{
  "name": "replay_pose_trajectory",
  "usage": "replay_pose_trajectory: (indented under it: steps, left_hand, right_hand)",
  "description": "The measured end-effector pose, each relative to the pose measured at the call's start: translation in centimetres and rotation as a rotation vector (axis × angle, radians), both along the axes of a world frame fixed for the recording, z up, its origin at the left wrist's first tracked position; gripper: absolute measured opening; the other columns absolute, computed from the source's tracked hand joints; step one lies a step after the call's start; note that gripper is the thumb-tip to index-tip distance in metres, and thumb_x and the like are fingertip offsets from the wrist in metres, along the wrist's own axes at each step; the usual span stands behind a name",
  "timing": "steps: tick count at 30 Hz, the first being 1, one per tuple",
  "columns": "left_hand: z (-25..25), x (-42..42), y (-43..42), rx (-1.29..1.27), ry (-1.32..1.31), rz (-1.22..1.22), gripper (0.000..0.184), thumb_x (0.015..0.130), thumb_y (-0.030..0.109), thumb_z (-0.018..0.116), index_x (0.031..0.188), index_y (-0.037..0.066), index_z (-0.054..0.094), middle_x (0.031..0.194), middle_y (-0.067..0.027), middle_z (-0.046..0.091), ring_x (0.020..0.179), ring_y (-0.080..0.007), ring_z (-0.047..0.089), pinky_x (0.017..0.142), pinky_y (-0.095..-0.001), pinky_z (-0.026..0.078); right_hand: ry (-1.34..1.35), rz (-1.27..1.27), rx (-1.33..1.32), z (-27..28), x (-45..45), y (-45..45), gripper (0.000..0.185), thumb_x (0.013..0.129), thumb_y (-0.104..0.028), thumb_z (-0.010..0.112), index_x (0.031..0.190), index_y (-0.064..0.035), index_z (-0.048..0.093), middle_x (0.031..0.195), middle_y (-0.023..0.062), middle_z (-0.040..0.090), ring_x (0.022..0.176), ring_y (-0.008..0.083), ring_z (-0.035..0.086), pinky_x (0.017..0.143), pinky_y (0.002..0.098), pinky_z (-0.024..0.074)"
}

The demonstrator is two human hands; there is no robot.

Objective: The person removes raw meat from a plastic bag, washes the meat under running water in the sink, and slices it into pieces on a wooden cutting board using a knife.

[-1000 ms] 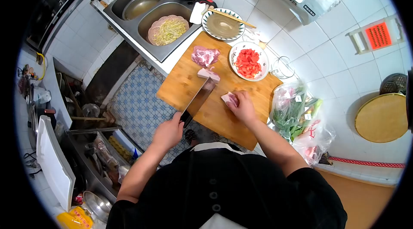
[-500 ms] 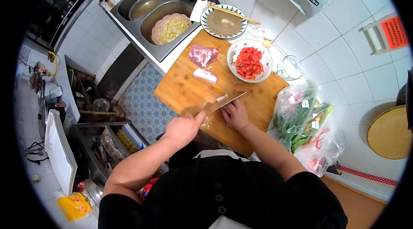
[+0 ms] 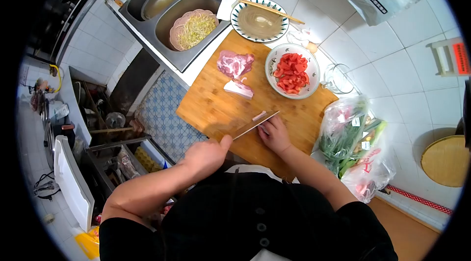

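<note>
My left hand (image 3: 205, 156) is wrapped round the handle of a kitchen knife (image 3: 250, 124), whose blade slants up to the right over the wooden cutting board (image 3: 206, 106). My right hand (image 3: 275, 133) rests on the board with curled fingers, close against the blade. It holds down a small piece of meat, mostly hidden under the fingers. On the blade's far side lies a thin meat slice (image 3: 259, 115). Farther back on the board are a larger lump of raw meat (image 3: 235, 64) and a fatty strip of meat (image 3: 239, 89).
A bowl of cut tomatoes (image 3: 292, 72) stands at the board's back right. Behind are a plate (image 3: 260, 21) with chopsticks (image 3: 272, 11) across it and a sink (image 3: 164, 40) holding a basket of bean sprouts (image 3: 196, 30). Bagged green vegetables (image 3: 346, 138) lie right, beside a glass (image 3: 338, 78).
The view has shifted slightly. The knife still lies beside my right hand, its blade a little differently angled, and the meat slice sits along its far side.
</note>
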State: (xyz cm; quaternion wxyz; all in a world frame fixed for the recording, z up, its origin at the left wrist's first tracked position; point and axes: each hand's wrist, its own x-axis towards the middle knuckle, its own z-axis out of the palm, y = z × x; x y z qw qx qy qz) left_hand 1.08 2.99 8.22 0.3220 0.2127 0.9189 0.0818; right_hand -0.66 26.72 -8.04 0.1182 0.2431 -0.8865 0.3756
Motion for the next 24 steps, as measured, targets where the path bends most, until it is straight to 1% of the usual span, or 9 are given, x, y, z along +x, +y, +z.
replay_pose_trajectory:
  steps: [1, 4, 7, 10, 13, 16, 19, 22, 24]
  left_hand:
    - [-0.1, -0.5, 0.2, 0.005, -0.038, 0.004, 0.016, 0.089, 0.011, 0.043, 0.103, 0.003, 0.044, 0.080, -0.0224, 0.064, 0.076, -0.0419, 0.065, 0.065, -0.0496, 0.053]
    - [-0.1, -2.3, 1.3, 0.062, -0.201, 0.114, 0.015, 0.091, 0.012, 0.041, 0.103, 0.003, 0.044, 0.083, -0.0240, 0.063, 0.080, -0.0442, 0.064, 0.069, -0.0510, 0.052]
    - [-2.0, -4.7, 3.3, 0.118, -0.230, 0.055, 0.016, 0.092, 0.013, 0.041, 0.104, 0.003, 0.043, 0.091, -0.0273, 0.062, 0.083, -0.0458, 0.063, 0.071, -0.0520, 0.050]
    - [-4.3, -5.3, 5.7, 0.113, -0.129, 0.004, 0.016, 0.092, 0.014, 0.041, 0.104, 0.003, 0.044, 0.094, -0.0277, 0.063, 0.084, -0.0459, 0.063, 0.071, -0.0525, 0.050]
    - [-5.0, -3.9, 4.4, 0.186, -0.109, 0.040, 0.017, 0.092, 0.015, 0.042, 0.106, 0.004, 0.043, 0.094, -0.0281, 0.063, 0.082, -0.0455, 0.064, 0.070, -0.0530, 0.050]
    - [-4.8, -1.3, 1.5, 0.057, -0.096, 0.059, 0.015, 0.091, 0.014, 0.044, 0.104, 0.005, 0.043, 0.088, -0.0249, 0.064, 0.083, -0.0421, 0.065, 0.067, -0.0512, 0.052]
    - [-4.1, -2.3, 1.3, 0.059, -0.205, 0.091, 0.021, 0.093, 0.020, 0.045, 0.107, 0.005, 0.044, 0.093, -0.0285, 0.063, 0.084, -0.0441, 0.064, 0.070, -0.0520, 0.050]
    - [-3.8, -3.3, 3.4, 0.055, -0.144, 0.016, 0.022, 0.093, 0.022, 0.046, 0.107, 0.006, 0.044, 0.091, -0.0266, 0.064, 0.083, -0.0439, 0.064, 0.071, -0.0516, 0.050]
    - [-4.2, -2.5, 2.4, 0.108, -0.097, 0.049, 0.022, 0.092, 0.020, 0.048, 0.107, 0.005, 0.043, 0.090, -0.0247, 0.064, 0.080, -0.0440, 0.064, 0.070, -0.0518, 0.050]
  right_hand:
    - [0.007, -0.009, -0.005, 0.0, -0.1, -0.1, 0.025, 0.075, -0.006, 0.071, 0.099, -0.0040, 0.064, 0.106, 0.0126, 0.059, 0.107, 0.0337, 0.055, 0.091, 0.0398, 0.0482]
    - [0.034, -0.023, 0.032, 0.1, -0.4, 0.0, 0.027, 0.072, -0.005, 0.073, 0.098, -0.0022, 0.063, 0.104, 0.0157, 0.059, 0.098, 0.0364, 0.057, 0.084, 0.0423, 0.0498]
    - [-0.031, -0.032, 0.051, 0.3, -0.1, 0.1, 0.028, 0.072, -0.008, 0.073, 0.099, -0.0036, 0.064, 0.104, 0.0129, 0.060, 0.104, 0.0352, 0.056, 0.089, 0.0393, 0.0493]
    - [-0.064, -0.036, 0.057, -0.1, 0.1, 0.4, 0.028, 0.072, -0.008, 0.074, 0.098, -0.0031, 0.064, 0.104, 0.0129, 0.060, 0.101, 0.0354, 0.057, 0.087, 0.0393, 0.0496]
    - [-0.039, -0.075, 0.042, -0.5, 0.2, 0.1, 0.027, 0.072, -0.009, 0.074, 0.097, -0.0028, 0.064, 0.103, 0.0131, 0.059, 0.100, 0.0351, 0.057, 0.086, 0.0391, 0.0498]
    - [-0.018, -0.082, 0.047, -0.4, 0.1, 0.0, 0.026, 0.072, -0.008, 0.073, 0.096, -0.0033, 0.064, 0.102, 0.0129, 0.059, 0.099, 0.0341, 0.057, 0.084, 0.0391, 0.0501]
    - [-0.023, -0.034, 0.037, -0.2, 0.1, 0.1, 0.025, 0.073, -0.008, 0.073, 0.097, -0.0041, 0.064, 0.101, 0.0124, 0.059, 0.097, 0.0331, 0.058, 0.082, 0.0387, 0.0503]
    - [0.003, -0.022, 0.036, -0.1, 0.1, 0.3, 0.024, 0.074, -0.008, 0.073, 0.096, -0.0053, 0.064, 0.101, 0.0116, 0.059, 0.094, 0.0319, 0.058, 0.081, 0.0382, 0.0500]
    - [0.016, -0.023, 0.029, -0.1, 0.2, 0.3, 0.023, 0.074, -0.008, 0.072, 0.095, -0.0053, 0.064, 0.101, 0.0120, 0.058, 0.093, 0.0321, 0.057, 0.080, 0.0381, 0.0499]
